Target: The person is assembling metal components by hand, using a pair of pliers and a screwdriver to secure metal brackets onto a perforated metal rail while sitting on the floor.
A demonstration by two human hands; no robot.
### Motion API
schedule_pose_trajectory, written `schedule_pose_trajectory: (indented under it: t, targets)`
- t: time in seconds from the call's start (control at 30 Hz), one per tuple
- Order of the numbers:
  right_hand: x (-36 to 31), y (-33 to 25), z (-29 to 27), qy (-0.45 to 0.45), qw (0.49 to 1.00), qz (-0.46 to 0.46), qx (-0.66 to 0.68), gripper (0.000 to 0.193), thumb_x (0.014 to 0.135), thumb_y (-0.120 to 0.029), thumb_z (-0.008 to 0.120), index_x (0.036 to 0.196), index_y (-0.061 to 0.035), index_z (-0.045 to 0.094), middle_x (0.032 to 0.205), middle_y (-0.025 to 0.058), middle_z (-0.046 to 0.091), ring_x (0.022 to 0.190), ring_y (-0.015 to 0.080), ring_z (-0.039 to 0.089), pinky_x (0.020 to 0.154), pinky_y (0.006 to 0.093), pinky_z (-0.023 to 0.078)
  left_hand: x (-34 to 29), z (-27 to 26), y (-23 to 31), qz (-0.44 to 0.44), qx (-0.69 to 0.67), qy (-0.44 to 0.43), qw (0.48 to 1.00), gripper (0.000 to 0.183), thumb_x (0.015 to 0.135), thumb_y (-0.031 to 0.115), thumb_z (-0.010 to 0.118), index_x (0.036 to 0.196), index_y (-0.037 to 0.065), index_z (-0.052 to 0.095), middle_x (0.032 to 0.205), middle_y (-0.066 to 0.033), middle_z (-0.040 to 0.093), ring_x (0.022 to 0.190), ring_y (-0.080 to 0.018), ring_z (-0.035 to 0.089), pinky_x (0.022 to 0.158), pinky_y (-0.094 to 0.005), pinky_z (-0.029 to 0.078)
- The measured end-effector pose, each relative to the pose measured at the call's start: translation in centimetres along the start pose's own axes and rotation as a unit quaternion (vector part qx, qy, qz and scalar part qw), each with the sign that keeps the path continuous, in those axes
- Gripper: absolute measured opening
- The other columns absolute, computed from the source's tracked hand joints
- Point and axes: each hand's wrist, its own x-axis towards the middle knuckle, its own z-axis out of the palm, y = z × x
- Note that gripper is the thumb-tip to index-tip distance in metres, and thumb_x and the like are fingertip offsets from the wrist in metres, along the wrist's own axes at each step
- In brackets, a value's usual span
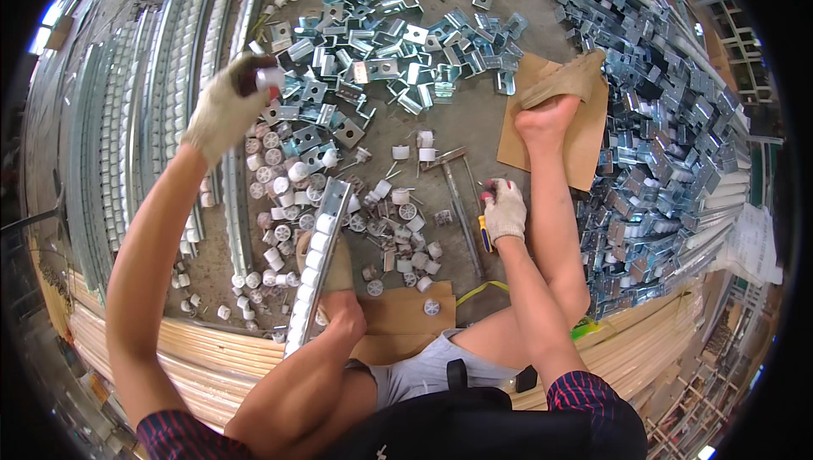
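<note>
My left hand (222, 109), in a pale work glove with dark fingertips, is raised at the left and closed on a small white roller wheel (271, 79). My right hand (506, 210), gloved with red fingertips, is low over the floor by my right shin. Its fingers are curled; what they pinch, if anything, is too small to make out. A screwdriver (485, 234) with a yellow and blue handle shows right beside that palm. Between my legs a metal channel (312, 261) filled with a row of white rollers leans upward past my left knee.
Loose white roller wheels (284, 198) cover the floor in front. Bent metal brackets (381, 45) are heaped beyond them, with a bigger bracket pile (644, 147) at right. Finished roller tracks (182, 79) lie at left. A metal bar frame (461, 214) and cardboard (517, 143) lie near my right foot.
</note>
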Motion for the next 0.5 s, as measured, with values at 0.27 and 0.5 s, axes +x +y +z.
schedule_pose_trajectory:
  t: [0.27,0.5]
  targets:
    - [-4.0,-9.1,-4.1,-0.008,0.925,0.059,0.376,0.024,0.094,-0.003,0.073,0.117,-0.0031,0.068,0.105,0.0124,0.074,0.092,0.0232,0.072,0.084,0.0354,0.058,-17.7,1.1,3.3,-0.083,-0.374,-0.063,0.921,0.052,0.090,-0.003,0.078,0.140,-0.001,0.062,0.122,-0.0103,0.074,0.110,-0.0163,0.072,0.098,-0.0305,0.059]
    - [-10.3,-23.1,-14.4,-0.087,0.846,-0.226,0.475,0.022,0.092,-0.004,0.076,0.114,-0.0022,0.074,0.097,0.0132,0.071,0.082,0.0213,0.071,0.072,0.0320,0.056,-20.3,8.9,2.3,-0.092,-0.518,-0.005,0.850,0.053,0.086,0.000,0.085,0.134,-0.002,0.066,0.119,-0.0100,0.075,0.108,-0.0164,0.071,0.098,-0.0313,0.059]
